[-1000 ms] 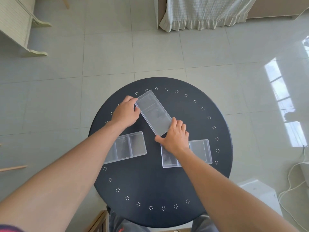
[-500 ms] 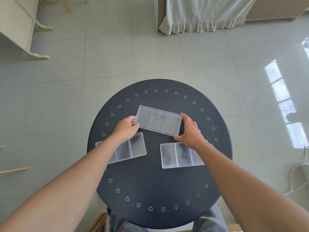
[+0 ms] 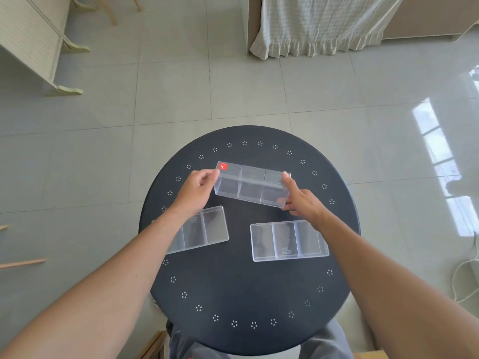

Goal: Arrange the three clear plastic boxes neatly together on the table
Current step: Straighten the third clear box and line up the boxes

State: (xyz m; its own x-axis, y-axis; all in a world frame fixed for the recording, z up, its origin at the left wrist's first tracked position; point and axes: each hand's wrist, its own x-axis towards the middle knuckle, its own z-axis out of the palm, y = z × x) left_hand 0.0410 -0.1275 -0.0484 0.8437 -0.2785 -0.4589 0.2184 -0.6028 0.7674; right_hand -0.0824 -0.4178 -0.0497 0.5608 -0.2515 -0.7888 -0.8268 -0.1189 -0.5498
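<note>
Left hand (image 3: 195,189) and right hand (image 3: 300,200) each pinch an end of the far box (image 3: 251,185), tilted over the table (image 3: 233,286); level it and set it down squarely beside the near-left box (image 3: 204,230) and near-right box (image 3: 287,240), edges flush

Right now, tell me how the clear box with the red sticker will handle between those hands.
The stickered box probably stays stiff: its walls and dividers look straight while the left hand and right hand pinch its ends. It looks empty, so likely light. The smooth plastic may slip.
</note>
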